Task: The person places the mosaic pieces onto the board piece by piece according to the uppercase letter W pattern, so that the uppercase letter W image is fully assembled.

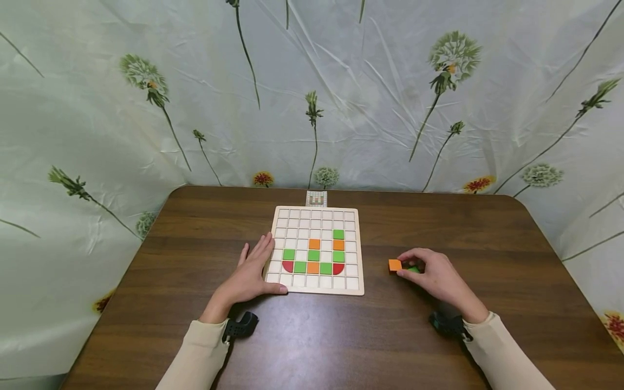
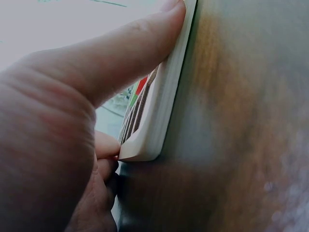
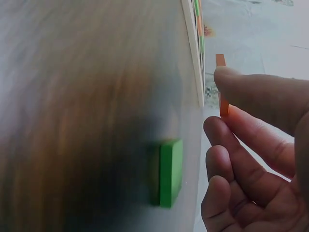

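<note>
A pale wooden grid board [image 1: 319,287] lies mid-table, with green, orange and red tiles set in its cells. My left hand [image 1: 248,276] rests at its lower left corner, fingers stretched along the left edge and thumb on the front edge; the left wrist view shows that thumb [image 2: 140,48] lying over the rim. To the right of the board, my right hand [image 1: 439,273] pinches an orange square tile [image 1: 395,265] between thumb and fingertips, raised off the table in the right wrist view. Below the hand lies a green tile [image 3: 170,174] on the tabletop, partly hidden in the head view.
A small card [image 1: 317,199] with a printed grid pattern lies behind the board's far edge. The brown wooden table [image 1: 487,238] reaches back to a pale curtain [image 1: 370,108] printed with flowers.
</note>
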Tool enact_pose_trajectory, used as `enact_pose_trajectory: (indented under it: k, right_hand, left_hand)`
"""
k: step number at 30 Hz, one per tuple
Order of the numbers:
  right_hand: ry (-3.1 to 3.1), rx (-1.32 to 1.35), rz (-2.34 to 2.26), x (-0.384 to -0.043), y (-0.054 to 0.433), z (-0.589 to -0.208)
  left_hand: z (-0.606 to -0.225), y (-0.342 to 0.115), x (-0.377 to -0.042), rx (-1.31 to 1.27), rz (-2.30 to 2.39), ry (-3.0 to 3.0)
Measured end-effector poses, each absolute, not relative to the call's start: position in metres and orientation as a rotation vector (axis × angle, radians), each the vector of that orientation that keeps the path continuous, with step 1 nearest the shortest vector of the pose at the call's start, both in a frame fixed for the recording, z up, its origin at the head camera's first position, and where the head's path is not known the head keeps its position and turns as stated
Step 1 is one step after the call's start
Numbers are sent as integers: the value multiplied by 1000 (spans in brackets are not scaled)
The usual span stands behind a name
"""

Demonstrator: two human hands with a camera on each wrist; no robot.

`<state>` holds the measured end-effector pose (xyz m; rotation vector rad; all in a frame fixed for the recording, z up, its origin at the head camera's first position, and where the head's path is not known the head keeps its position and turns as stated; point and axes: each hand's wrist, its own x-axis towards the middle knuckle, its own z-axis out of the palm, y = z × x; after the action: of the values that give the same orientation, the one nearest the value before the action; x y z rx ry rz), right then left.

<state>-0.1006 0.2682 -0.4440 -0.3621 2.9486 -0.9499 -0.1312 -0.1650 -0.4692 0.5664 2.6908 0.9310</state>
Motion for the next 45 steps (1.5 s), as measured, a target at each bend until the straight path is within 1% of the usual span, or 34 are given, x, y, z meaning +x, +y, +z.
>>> enact_pose_trajectory:
  k: [27,45]
  right_hand:
    - [2861,-490,-1145,-111,213,-445]
    - [2800,-493,-1276,-122,176,-437]
  left_hand:
    - [-470,-166,-131,574,940,2693]
    - [-470,-165,-132,576,936,2697]
